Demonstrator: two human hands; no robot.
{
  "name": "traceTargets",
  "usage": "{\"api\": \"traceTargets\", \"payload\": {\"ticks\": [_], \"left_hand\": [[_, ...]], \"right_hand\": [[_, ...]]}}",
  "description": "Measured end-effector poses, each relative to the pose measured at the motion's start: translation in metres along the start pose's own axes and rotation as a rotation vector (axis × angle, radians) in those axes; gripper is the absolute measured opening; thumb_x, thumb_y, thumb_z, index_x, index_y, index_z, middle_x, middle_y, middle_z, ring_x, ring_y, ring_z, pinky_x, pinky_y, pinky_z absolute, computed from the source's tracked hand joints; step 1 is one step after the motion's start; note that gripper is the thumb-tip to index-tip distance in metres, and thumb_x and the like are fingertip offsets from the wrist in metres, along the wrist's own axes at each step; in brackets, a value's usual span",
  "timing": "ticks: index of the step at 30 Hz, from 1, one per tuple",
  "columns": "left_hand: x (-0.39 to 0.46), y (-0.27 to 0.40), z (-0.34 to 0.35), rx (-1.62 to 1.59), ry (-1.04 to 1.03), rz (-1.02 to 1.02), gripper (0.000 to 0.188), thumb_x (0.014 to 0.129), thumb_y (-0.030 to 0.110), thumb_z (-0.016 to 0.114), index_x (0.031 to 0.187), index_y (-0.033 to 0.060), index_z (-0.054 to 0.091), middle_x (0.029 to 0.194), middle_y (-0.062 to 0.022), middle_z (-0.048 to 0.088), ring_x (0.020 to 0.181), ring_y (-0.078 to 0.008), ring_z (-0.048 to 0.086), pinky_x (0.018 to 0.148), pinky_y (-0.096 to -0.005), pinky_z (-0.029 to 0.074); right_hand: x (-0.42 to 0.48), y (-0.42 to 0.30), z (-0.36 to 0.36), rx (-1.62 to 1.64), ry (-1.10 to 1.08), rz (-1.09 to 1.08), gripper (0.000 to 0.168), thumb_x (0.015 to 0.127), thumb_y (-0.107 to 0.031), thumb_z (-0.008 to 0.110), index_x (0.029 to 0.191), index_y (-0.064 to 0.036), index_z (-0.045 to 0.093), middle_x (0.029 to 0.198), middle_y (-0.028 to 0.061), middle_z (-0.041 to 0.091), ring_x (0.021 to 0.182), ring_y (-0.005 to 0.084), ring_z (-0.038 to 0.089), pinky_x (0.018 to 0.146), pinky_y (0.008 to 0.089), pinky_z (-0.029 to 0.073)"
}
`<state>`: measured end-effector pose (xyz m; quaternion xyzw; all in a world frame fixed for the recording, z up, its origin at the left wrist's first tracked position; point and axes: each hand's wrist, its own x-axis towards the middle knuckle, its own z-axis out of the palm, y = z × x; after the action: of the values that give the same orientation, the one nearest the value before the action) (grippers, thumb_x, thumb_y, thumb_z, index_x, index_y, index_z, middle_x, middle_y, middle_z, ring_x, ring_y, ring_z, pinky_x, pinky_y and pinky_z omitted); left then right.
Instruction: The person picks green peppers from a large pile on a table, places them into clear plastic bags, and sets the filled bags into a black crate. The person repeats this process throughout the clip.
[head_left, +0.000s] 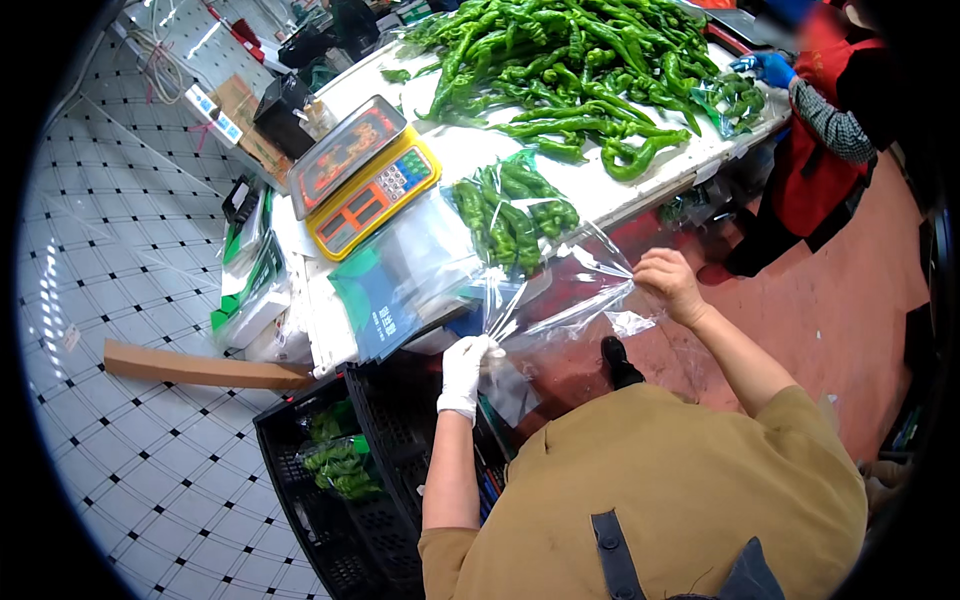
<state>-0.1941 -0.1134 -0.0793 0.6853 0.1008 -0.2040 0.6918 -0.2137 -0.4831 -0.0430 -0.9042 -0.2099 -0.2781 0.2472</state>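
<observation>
A clear plastic bag of green peppers (514, 214) lies at the edge of the white table, its open end pulled towards me. My left hand (463, 371), in a white glove, pinches one gathered corner of the bag's mouth. Bare, my right hand (670, 283) grips the opposite corner, so the film is stretched between the two. Left of the peppers rests a stack of flat printed plastic bags (390, 300). Behind that stack stands a yellow digital scale (375, 199) with a metal pan.
Loose long green peppers (570, 67) are heaped across the white table (450, 150). At the right, a co-worker's blue-gloved hand (772, 69) is by another pepper bag (739, 101). Black crates (300, 465) with bagged peppers stand below at the left, near a cardboard strip (202, 365).
</observation>
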Motion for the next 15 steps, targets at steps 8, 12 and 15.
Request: {"api": "traceTargets", "payload": {"ticks": [8,12,15], "left_hand": [[-0.015,0.025,0.017,0.534,0.504,0.352,0.034,0.085,0.035,0.058,0.071,0.0035,0.056,0.065,-0.0091,0.06,0.058,-0.0176,0.056,0.059,-0.0313,0.044],[-0.005,0.014,0.013,0.62,0.372,0.247,0.022,0.082,0.028,0.06,0.082,0.006,0.059,0.075,-0.0111,0.063,0.069,-0.0239,0.061,0.066,-0.0332,0.046],[-0.01,0.014,0.009,1.151,0.506,0.696,0.033,0.075,0.012,0.058,0.107,0.0078,0.054,0.102,-0.0127,0.057,0.092,-0.0287,0.055,0.078,-0.0372,0.044]], "right_hand": [[-0.002,-0.014,0.0,-0.041,0.011,-0.032,0.014,0.066,-0.007,0.065,0.079,-0.011,0.06,0.089,-0.0012,0.059,0.093,0.019,0.055,0.077,0.0323,0.041],[-0.002,-0.016,0.002,-0.057,0.039,-0.048,0.014,0.067,-0.007,0.065,0.079,-0.011,0.06,0.09,-0.0005,0.059,0.093,0.0199,0.055,0.076,0.0322,0.041],[0.001,-0.015,0.0,-0.035,0.061,-0.014,0.012,0.067,-0.008,0.065,0.078,-0.01,0.06,0.09,0.0002,0.059,0.092,0.0212,0.055,0.075,0.0327,0.041]]}}
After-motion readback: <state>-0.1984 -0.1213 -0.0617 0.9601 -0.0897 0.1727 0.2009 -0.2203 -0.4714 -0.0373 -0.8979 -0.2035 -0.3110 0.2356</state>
